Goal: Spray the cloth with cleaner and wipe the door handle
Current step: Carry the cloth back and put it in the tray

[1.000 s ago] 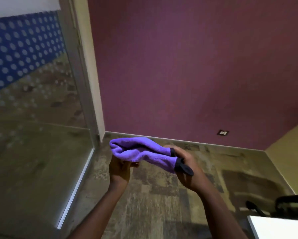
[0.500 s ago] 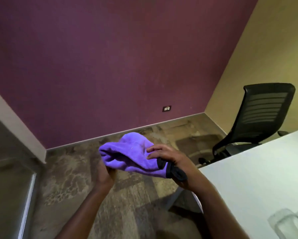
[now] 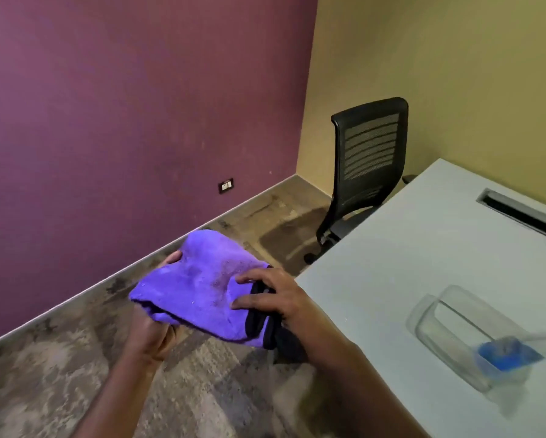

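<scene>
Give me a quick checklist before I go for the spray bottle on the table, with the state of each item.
1. Cloth in hand: ok, left hand under it, right hand on its dark-edged end.
2. Hand free for the bottle: not ok, both hold the cloth.
3. Bottle located: ok, lying on its side on the table, blurred.
4. Cleaner inside: cannot tell.
5. Path to bottle: ok, bare tabletop between.
6. Door handle in sight: not ok.

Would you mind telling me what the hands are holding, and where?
Both grip the purple cloth: the left hand from beneath its folded end, the right hand at the black-edged end.
</scene>
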